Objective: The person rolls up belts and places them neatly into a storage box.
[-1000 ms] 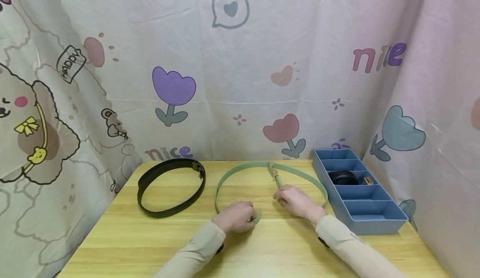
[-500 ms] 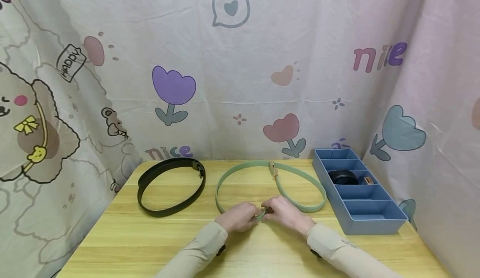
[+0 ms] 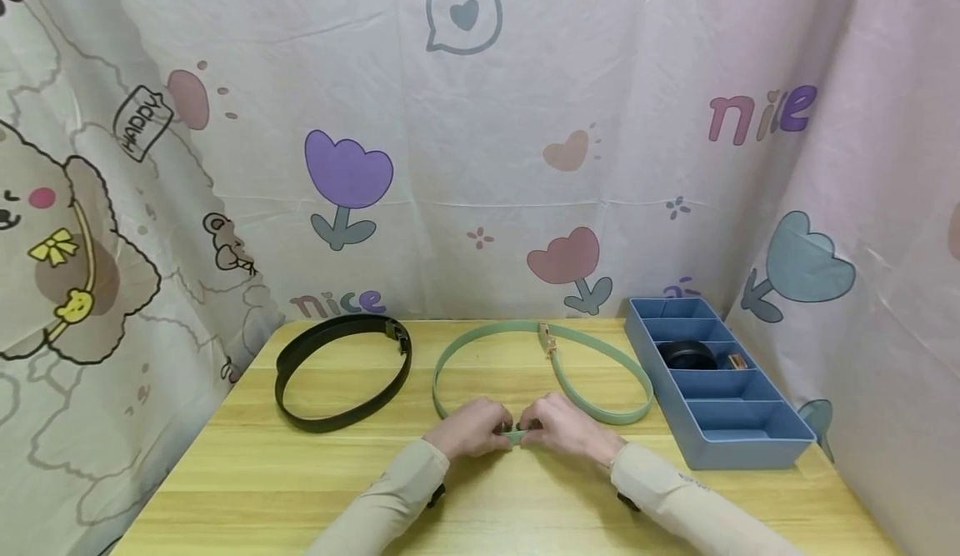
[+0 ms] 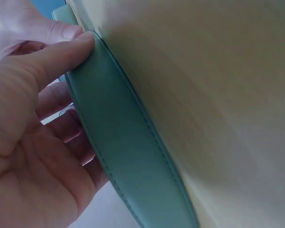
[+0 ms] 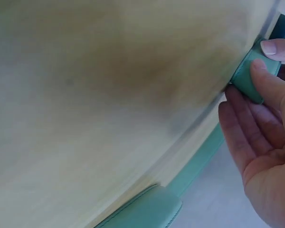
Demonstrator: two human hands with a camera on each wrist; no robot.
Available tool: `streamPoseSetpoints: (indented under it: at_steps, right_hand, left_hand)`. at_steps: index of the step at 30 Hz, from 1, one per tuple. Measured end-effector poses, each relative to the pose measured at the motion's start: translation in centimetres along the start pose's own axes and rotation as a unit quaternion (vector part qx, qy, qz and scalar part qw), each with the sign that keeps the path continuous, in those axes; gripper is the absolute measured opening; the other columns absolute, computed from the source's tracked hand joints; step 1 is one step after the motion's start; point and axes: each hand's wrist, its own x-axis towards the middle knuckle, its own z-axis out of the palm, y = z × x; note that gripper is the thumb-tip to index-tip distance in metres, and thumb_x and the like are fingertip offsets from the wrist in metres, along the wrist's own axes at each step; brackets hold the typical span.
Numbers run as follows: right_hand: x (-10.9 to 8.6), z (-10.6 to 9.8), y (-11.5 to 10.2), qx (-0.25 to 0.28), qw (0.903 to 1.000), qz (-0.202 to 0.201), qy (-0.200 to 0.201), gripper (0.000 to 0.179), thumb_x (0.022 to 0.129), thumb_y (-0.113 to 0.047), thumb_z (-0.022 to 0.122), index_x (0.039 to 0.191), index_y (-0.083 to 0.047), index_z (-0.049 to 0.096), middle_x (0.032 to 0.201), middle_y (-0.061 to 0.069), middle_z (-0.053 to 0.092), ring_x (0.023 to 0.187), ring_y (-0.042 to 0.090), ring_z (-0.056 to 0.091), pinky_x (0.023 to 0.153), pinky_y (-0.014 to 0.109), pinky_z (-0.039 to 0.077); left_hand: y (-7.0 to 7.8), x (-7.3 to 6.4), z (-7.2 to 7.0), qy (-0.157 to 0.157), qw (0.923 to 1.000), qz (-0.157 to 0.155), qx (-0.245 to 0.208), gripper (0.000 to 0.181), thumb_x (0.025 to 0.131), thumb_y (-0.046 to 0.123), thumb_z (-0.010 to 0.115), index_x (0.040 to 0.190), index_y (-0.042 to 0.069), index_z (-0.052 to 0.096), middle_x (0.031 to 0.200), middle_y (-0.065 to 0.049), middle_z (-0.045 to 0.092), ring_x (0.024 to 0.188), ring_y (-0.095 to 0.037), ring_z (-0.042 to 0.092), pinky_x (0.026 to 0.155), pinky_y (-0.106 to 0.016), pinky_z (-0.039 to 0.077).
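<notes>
The pale green belt of smooth, stitched, leather-like material [image 4: 118,114] is right here, and we see the left hand [image 3: 471,429] and right hand [image 3: 562,429] both pinching it, just beside each other. Whether it's folded inside that grip, we can't quite tell. Beyond the hands, most of its length lies in wide, loose curves, so we'd judge this one barely begun. Left of the left hand, the looped black belt [image 3: 322,425] is untouched; right of the right hand, a blue-grey divided tray [image 3: 750,456] already bears a round black item [image 3: 687,355].
</notes>
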Motion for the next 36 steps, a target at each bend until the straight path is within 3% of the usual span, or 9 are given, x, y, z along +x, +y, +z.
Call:
streamPoseSetpoints:
  at_steps: [5, 8, 11, 16, 20, 29, 36]
  right_hand:
    - [0.1, -0.3, 0.4, 0.022, 0.9997, -0.007, -0.01, 0.027, 0.079, -0.008, 0.079, 0.09, -0.012, 0.055, 0.062, -0.011, 0.049, 0.058, -0.005, 0.035, 0.053, 0.012, 0.035]
    - [0.1, -0.5, 0.5, 0.042, 0.9987, 0.009, -0.028, 0.028, 0.081, -0.009, 0.078, 0.095, -0.012, 0.054, 0.064, -0.01, 0.059, 0.056, -0.005, 0.038, 0.052, 0.013, 0.037]
    - [0.1, -0.7, 0.7, 0.05, 0.9978, 0.023, -0.037, 0.027, 0.081, -0.011, 0.078, 0.098, -0.013, 0.058, 0.077, -0.003, 0.072, 0.061, -0.007, 0.049, 0.056, 0.013, 0.044]
    - [0.2, -0.9, 1.0, 0.007, 0.9987, 0.041, -0.03, 0.015, 0.079, -0.021, 0.08, 0.078, -0.014, 0.067, 0.067, -0.009, 0.064, 0.058, -0.007, 0.046, 0.051, 0.013, 0.04]
    - [0.2, -1.0, 0.7, -0.019, 0.9983, 0.049, -0.023, 0.022, 0.083, -0.022, 0.077, 0.066, -0.013, 0.066, 0.058, -0.01, 0.055, 0.05, -0.006, 0.038, 0.046, 0.014, 0.035]
    - [0.3, -0.9, -0.1, -0.03, 0.9974, 0.064, -0.013, 0.025, 0.085, -0.021, 0.076, 0.066, -0.014, 0.062, 0.056, -0.016, 0.043, 0.049, -0.005, 0.031, 0.044, 0.013, 0.029]
    - [0.4, -0.7, -0.3, -0.043, 0.9971, 0.061, -0.013, 0.018, 0.081, -0.022, 0.08, 0.073, -0.012, 0.066, 0.06, -0.011, 0.056, 0.05, -0.005, 0.038, 0.044, 0.013, 0.035]
  left_hand:
    - [0.1, 0.4, 0.2, -0.001, 0.9998, 0.017, 0.009, 0.024, 0.087, 0.02, 0.074, 0.071, 0.019, 0.056, 0.061, 0.012, 0.043, 0.056, -0.002, 0.037, 0.054, -0.017, 0.031]
    - [0.4, 0.4, 0.3, 0.003, 0.9995, 0.025, 0.019, 0.029, 0.087, 0.016, 0.073, 0.068, 0.018, 0.051, 0.062, 0.011, 0.041, 0.058, -0.002, 0.037, 0.055, -0.017, 0.031]
    - [0.7, 0.4, 0.3, 0.007, 0.9992, 0.03, 0.023, 0.029, 0.087, 0.014, 0.073, 0.068, 0.018, 0.051, 0.062, 0.012, 0.041, 0.059, -0.002, 0.038, 0.055, -0.016, 0.032]
    - [0.9, 0.4, 0.2, 0.019, 0.9993, 0.016, 0.028, 0.037, 0.087, 0.015, 0.072, 0.061, 0.018, 0.047, 0.057, 0.011, 0.038, 0.054, -0.002, 0.036, 0.052, -0.016, 0.03]
    - [1.0, 0.6, 0.3, 0.037, 0.9981, 0.004, 0.048, 0.04, 0.087, 0.018, 0.072, 0.059, 0.019, 0.044, 0.055, 0.01, 0.036, 0.052, -0.003, 0.033, 0.05, -0.017, 0.029]
    - [0.9, 1.1, 0.5, 0.059, 0.997, 0.008, 0.05, 0.045, 0.084, 0.021, 0.075, 0.054, 0.019, 0.043, 0.052, 0.011, 0.034, 0.049, -0.002, 0.03, 0.048, -0.016, 0.026]
    - [1.1, 1.5, 0.0, 0.043, 0.9985, 0.018, 0.027, 0.046, 0.078, 0.018, 0.082, 0.052, 0.019, 0.044, 0.052, 0.011, 0.029, 0.049, -0.002, 0.025, 0.047, -0.015, 0.022]
